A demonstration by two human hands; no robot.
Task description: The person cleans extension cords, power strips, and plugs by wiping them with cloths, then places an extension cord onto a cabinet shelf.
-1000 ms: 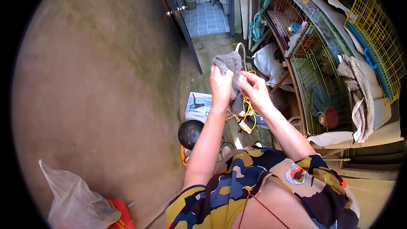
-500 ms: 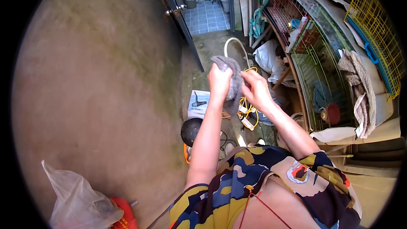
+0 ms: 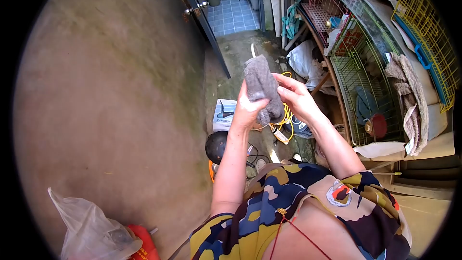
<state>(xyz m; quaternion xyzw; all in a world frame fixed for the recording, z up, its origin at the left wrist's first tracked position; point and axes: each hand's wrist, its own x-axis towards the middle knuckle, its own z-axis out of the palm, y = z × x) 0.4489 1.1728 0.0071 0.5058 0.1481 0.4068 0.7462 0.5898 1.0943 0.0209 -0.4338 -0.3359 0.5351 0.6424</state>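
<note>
In front of me, a grey cloth (image 3: 262, 84), folded into a long bundle, is held between both hands. My left hand (image 3: 249, 106) is closed round its lower left side, the thumb lying across the front. My right hand (image 3: 296, 96) grips its right edge with the fingertips. Just above the cloth, part of a white curved tube (image 3: 253, 50) shows; whether it touches the cloth I cannot tell. Below the hands on the floor are a yellow cord (image 3: 287, 115), partly hidden, and a box with a hair dryer picture (image 3: 224, 114).
A dark round object (image 3: 216, 147) lies by my left forearm. Wire cages (image 3: 368, 91) line the right side, with a brown towel (image 3: 409, 101) draped there. At left stands a bare wall (image 3: 110, 91); a door (image 3: 209, 29) opens to a blue-tiled room. A plastic bag (image 3: 96, 231) is at lower left.
The grey cloth has been turned and spread into a flatter, longer bundle. My left hand has lowered and shifted its grip; less of the white tube shows behind the cloth.
</note>
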